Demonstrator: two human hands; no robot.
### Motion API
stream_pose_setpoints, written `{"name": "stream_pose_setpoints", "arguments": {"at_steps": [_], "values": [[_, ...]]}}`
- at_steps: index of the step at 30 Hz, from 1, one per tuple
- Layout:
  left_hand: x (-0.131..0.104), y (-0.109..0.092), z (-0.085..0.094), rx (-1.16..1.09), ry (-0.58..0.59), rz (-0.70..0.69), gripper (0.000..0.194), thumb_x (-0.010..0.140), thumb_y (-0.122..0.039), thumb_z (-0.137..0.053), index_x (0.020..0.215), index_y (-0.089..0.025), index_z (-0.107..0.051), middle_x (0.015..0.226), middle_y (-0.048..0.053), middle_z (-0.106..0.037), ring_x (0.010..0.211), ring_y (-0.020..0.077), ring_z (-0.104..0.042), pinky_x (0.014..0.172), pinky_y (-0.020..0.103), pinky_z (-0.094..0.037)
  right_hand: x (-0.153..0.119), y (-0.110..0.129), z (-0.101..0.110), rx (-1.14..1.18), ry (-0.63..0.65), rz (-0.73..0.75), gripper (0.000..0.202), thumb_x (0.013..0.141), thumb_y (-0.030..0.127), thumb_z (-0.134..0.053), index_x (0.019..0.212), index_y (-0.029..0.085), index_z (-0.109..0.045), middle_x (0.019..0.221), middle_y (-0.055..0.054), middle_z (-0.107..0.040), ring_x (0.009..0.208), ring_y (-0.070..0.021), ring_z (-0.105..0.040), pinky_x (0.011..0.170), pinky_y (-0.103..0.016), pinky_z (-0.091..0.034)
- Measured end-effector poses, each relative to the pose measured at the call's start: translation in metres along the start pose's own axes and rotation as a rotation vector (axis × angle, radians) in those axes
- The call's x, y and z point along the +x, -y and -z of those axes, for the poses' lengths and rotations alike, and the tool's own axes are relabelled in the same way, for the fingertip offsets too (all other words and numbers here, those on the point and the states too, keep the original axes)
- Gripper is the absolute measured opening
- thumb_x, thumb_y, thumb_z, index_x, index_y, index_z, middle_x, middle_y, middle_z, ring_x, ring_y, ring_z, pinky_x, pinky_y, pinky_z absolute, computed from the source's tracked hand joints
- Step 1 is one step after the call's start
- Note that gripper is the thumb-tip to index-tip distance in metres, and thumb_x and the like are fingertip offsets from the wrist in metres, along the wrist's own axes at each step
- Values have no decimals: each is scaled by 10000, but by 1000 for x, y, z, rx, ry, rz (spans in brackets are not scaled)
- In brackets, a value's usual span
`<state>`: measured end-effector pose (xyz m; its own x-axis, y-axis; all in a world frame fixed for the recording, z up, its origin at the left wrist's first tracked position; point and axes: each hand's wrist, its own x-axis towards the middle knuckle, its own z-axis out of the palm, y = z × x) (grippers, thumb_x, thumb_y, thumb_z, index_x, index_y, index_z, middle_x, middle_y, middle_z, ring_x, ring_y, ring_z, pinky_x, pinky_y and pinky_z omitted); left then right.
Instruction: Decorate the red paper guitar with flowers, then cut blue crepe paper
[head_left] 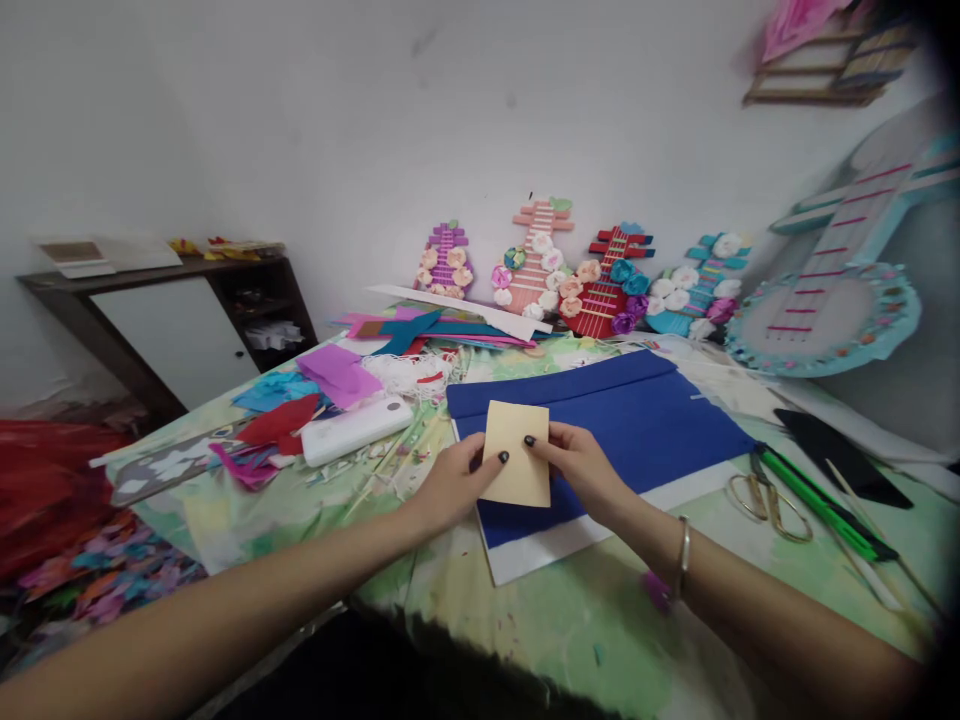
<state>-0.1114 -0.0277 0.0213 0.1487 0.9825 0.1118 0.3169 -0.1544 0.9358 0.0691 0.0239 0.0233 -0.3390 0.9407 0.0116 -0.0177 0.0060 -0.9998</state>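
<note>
A small pale yellow piece of paper or card (pixel 517 470) is held up between both hands. My left hand (pixel 457 482) pinches its left edge, thumb on the front. On the right edge, my right hand (pixel 581 462) grips it the same way, a bangle on that wrist. Fingers behind the card are hidden. Beneath it lies a dark blue sheet (pixel 637 430) with a folded band along its far edge, on top of a white board (pixel 517 562).
Gold-handled scissors (pixel 772 500) and a green cutter (pixel 817 500) lie at the right. A white case (pixel 356 430), coloured paper scraps (pixel 341 375) and white string (pixel 416 375) are at the left. Decorated paper instruments (pixel 600 290) lean against the wall.
</note>
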Motion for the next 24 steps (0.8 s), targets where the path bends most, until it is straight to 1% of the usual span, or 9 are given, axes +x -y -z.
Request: {"name": "stream_pose_setpoints", "arguments": {"at_steps": [3,4,7,9,11,14,16,20,24], "values": [[-25,14,5,174,-44,-90,400,823,-449,-590,1104,-167,-620,1164,157,-629,1146,344,-533,1031,555,-368,14,-16,5,59,-48,-40,307,673,390,-706,843,137,-668,789,-80,-733,671,-216,-660,582,-299,-498],[-35,18,7,241,-19,-128,448,826,-451,-596,1169,-164,-602,1233,169,-601,1213,349,-492,1070,552,-335,16,-21,8,82,-76,-55,293,684,392,-687,841,146,-658,786,-82,-733,679,-224,-670,586,-308,-509],[-58,28,8,684,274,-326,657,892,-547,-496,1378,-108,-447,1451,227,-420,1386,372,-319,1134,560,-260,19,-30,17,119,-150,-92,253,703,378,-649,839,165,-633,801,-94,-732,680,-235,-683,554,-311,-517],[-65,28,7,854,416,-356,769,900,-608,-444,1444,-72,-349,1512,245,-312,1428,386,-216,1151,571,-218,20,-33,20,117,-172,-105,239,698,360,-648,841,170,-624,814,-95,-730,675,-231,-680,545,-307,-516],[-66,24,6,932,478,-335,825,902,-642,-399,1470,-55,-293,1530,247,-259,1437,398,-160,1153,584,-195,21,-34,20,97,-174,-108,250,699,367,-655,849,170,-619,802,-83,-723,652,-219,-668,558,-307,-516],[-64,18,6,980,503,-310,837,899,-662,-373,1479,-66,-285,1535,236,-249,1433,419,-143,1139,611,-193,20,-37,19,35,-168,-94,278,694,402,-682,826,167,-617,741,-55,-697,602,-195,-628,546,-291,-488],[-64,16,6,989,493,-306,815,897,-656,-387,1477,-89,-302,1529,230,-271,1425,425,-177,1123,619,-219,20,-39,18,-20,-168,-72,279,682,419,-696,763,169,-603,694,-34,-668,575,-176,-590,513,-265,-441],[-65,19,6,961,446,-348,791,889,-641,-421,1466,-106,-333,1508,236,-318,1404,432,-247,1092,636,-256,21,-38,19,-132,-162,-30,280,692,437,-676,709,174,-582,661,-15,-628,568,-160,-536,498,-244,-370],[-65,23,6,936,414,-391,793,882,-653,-414,1455,-108,-354,1495,244,-340,1391,444,-265,1073,655,-265,22,-30,18,-241,-90,33,287,713,448,-660,677,180,-566,644,-8,-597,576,-157,-506,506,-242,-343]]}}
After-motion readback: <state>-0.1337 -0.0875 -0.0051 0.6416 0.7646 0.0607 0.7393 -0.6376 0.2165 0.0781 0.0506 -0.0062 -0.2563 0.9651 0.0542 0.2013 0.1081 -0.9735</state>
